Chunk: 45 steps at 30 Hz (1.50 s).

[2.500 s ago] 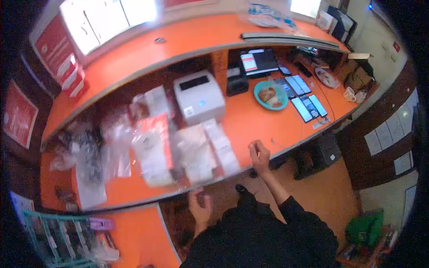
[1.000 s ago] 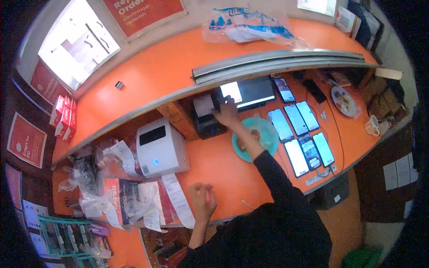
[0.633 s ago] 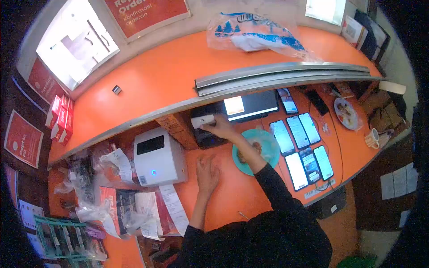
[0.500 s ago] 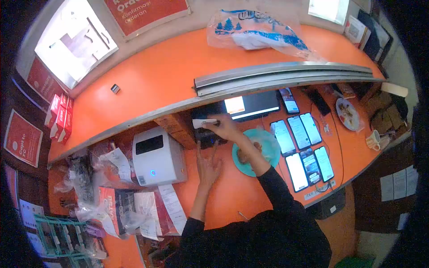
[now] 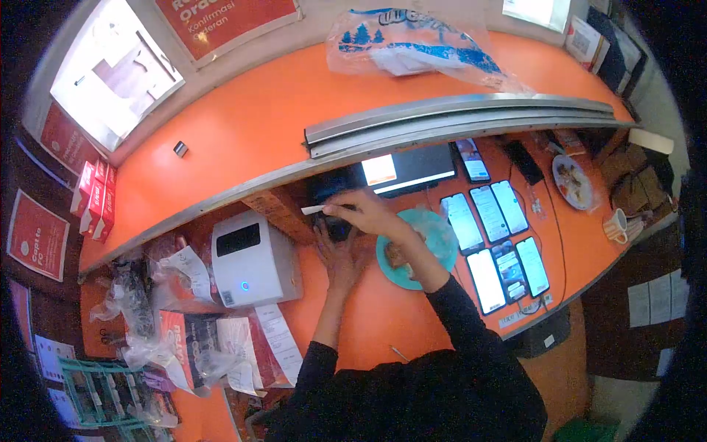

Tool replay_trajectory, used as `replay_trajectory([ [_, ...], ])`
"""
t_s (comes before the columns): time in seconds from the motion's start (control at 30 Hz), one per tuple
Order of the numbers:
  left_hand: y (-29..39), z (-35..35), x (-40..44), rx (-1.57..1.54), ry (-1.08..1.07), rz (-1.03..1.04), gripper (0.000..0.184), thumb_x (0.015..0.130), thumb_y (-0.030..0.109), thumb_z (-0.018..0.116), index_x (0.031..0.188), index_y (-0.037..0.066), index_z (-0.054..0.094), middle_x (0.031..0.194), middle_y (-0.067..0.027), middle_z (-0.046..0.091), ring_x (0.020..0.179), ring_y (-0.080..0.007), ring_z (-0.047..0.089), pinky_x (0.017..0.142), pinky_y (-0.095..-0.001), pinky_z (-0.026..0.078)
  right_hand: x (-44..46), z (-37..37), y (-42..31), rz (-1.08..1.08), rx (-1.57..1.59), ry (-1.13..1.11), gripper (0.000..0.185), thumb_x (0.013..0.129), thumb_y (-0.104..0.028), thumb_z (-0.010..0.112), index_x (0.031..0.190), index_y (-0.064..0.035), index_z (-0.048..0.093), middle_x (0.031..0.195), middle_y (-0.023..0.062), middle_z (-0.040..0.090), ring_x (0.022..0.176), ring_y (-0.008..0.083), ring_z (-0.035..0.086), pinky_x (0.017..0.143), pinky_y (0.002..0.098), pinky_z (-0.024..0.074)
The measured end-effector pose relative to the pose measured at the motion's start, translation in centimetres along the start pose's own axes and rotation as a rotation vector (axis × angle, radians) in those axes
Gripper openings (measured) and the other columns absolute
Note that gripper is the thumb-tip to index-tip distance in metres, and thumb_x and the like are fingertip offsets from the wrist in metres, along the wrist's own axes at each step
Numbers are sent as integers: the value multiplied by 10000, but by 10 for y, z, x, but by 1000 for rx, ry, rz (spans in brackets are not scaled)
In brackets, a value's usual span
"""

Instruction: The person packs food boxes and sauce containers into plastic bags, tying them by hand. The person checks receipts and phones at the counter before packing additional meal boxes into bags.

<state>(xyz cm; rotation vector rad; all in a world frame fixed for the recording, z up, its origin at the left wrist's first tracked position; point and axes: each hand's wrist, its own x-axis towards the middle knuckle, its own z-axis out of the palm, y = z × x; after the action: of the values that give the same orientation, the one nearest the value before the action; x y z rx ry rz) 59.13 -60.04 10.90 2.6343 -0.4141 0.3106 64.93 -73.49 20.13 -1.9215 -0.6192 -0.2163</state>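
My right hand (image 5: 364, 212) pinches a small white paper (image 5: 314, 210) above a dark printer (image 5: 337, 227) under the shelf. My left hand (image 5: 342, 259) lies against the front of that printer, its fingers spread around it. Beyond my right hand a monitor (image 5: 420, 171) shows a lit screen. Under my right forearm is a turquoise plate (image 5: 442, 239) with food. A white label printer (image 5: 255, 259) stands left of my left hand, with a printed paper strip (image 5: 280, 340) in front of it.
Several lit phones (image 5: 487, 281) lie to the right, near a plate of food (image 5: 573, 183) and a white cup (image 5: 615, 226). Plastic-wrapped packages (image 5: 193, 346) lie at the left. Metal rails (image 5: 460, 121) and a plastic bag (image 5: 423, 46) rest on the upper shelf.
My right hand moved from the monitor to the dark printer and took hold of the white paper. My left hand moved forward from the counter's front to the printer.
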Motion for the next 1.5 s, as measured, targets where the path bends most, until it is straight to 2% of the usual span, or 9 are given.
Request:
replay_trajectory([
  [0.27, -16, 29, -4, 221, 41, 6, 649, 742, 463, 609, 1333, 303, 394, 1446, -258, 16, 1333, -448, -17, 1041, -596, 93, -11, -6, -12, -90, 41, -73, 283, 842, -311, 572, 918, -56, 668, 841, 144, 649, 783, 308, 629, 688, 361, 491],
  [0.53, -15, 37, -5, 199, 180, 57, 737, 760, 340, 617, 1302, -42, 294, 1340, -283, 271, 1266, -448, 207, 1051, -514, 174, -23, -14, -36, -146, 10, -197, 272, 838, -282, 562, 912, -40, 663, 891, 140, 650, 837, 310, 618, 748, 371, 482],
  [0.87, -20, 32, -1, -269, -197, -130, 596, 752, 416, 612, 1266, 156, 456, 1390, -243, 234, 1284, -431, 200, 1012, -594, 165, -45, -15, -13, -184, -74, -420, 309, 827, -321, 571, 934, -49, 670, 985, 143, 636, 899, 321, 595, 770, 386, 465],
  [0.93, -2, 15, -10, 161, 161, 76, 569, 759, 421, 605, 1286, 271, 452, 1434, -261, 120, 1312, -460, 123, 1007, -617, 163, -56, -40, 22, 142, -497, -523, 286, 826, -301, 574, 933, -54, 670, 1003, 150, 631, 911, 304, 597, 867, 381, 429],
  [1.2, -5, 4, -6, 155, 213, 46, 558, 812, 441, 551, 1323, 262, 417, 1429, -252, 182, 1302, -443, 184, 1004, -569, 245, -112, -52, -128, -244, -159, -393, 260, 842, -297, 572, 874, -55, 662, 789, 123, 645, 768, 255, 601, 678, 381, 440],
  [1.27, -32, 6, 3, -1038, -228, 1, 506, 886, 398, 478, 1308, 124, 432, 1329, -192, 408, 1267, -305, 326, 1018, -473, 289, -112, -30, -156, 169, -64, -575, 261, 841, -292, 586, 902, -56, 677, 846, 88, 651, 846, 222, 593, 889, 361, 380],
  [1.37, -14, -75, -56, -1998, -226, -129, 568, 900, 457, 425, 1264, 22, 457, 1200, -119, 537, 1124, -218, 476, 965, -367, 367, -103, 31, -164, -11, -157, -382, 259, 858, -271, 578, 866, -24, 658, 741, 70, 630, 685, 161, 541, 655, 308, 418],
  [1.47, -42, -82, -145, -2276, 59, -263, 583, 879, 357, 539, 1329, 38, 350, 1216, -130, 499, 1117, -229, 470, 911, -294, 398, -90, 102, -177, 1, 15, -97, 241, 863, -198, 561, 914, 20, 648, 762, 89, 654, 673, 155, 591, 614, 299, 459],
  [1.5, -32, -134, -173, -1812, 229, -143, 641, 844, 328, 590, 1342, 37, 309, 1233, -135, 473, 1126, -236, 457, 924, -315, 390, -86, 124, -189, 4, -3, -118, 243, 865, -201, 563, 912, 23, 644, 771, 96, 654, 674, 152, 589, 614, 294, 458],
])
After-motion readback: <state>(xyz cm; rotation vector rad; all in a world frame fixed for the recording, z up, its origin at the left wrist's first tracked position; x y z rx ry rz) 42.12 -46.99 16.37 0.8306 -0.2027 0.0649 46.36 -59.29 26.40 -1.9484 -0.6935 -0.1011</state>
